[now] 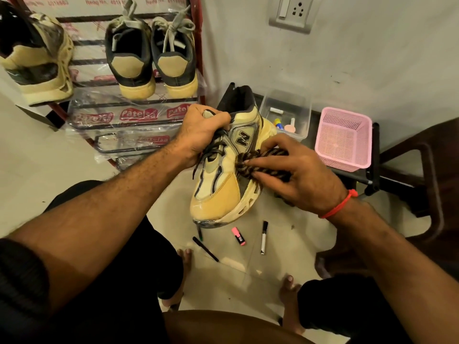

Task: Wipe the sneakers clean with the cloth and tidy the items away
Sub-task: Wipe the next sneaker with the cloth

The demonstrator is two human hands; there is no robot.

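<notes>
Pale tile floor [285,247]: a pink highlighter [239,236], a white-barrelled marker [263,237] and a black pen [205,249] lie near bare toes.
Sneaker [223,184]: yellow-cream with black laces, held above the pens, toe toward the camera.
Left hand [201,134]: fingers curled tight round the laces and tongue.
Right hand [295,175]: fingers spread fairly straight, pressing a striped cloth [250,162] against the sneaker's side.
Low black stand [373,155]: bears a clear plastic box [285,112] and, beside it, a pink basket [344,137].
Shoe rack [201,70]: red-framed, at the wall; a pair of sneakers [151,53] rests heels-out, another sneaker [37,60] further left.
</notes>
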